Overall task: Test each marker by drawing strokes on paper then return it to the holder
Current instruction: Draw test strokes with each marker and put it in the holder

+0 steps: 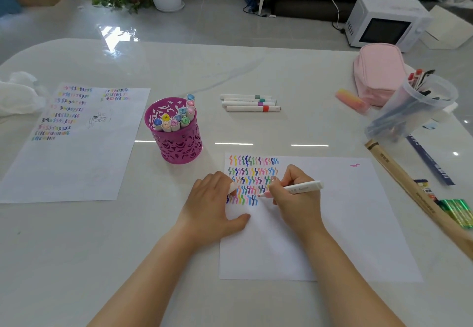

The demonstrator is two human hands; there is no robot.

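I see right hand (294, 203) pinching marker (304, 187) low down, tip on paper (345, 224). Left hand (215, 206) rests on paper edge, curls round white cap (233, 186). Marker light, stiff, smooth; grip mid-barrel. Holder (179, 144) just past left hand.

Two paper sheets are present: the near-right sheet (345, 224) and the left sheet (76, 167). One holder (179, 144) contains roughly ten capped markers (176, 119). Four loose markers (249, 103) lie far centre. The right hand (297, 201) holds one marker (304, 187); the left hand (212, 203) holds one cap (233, 187). One pink pouch (378, 70) sits far right.
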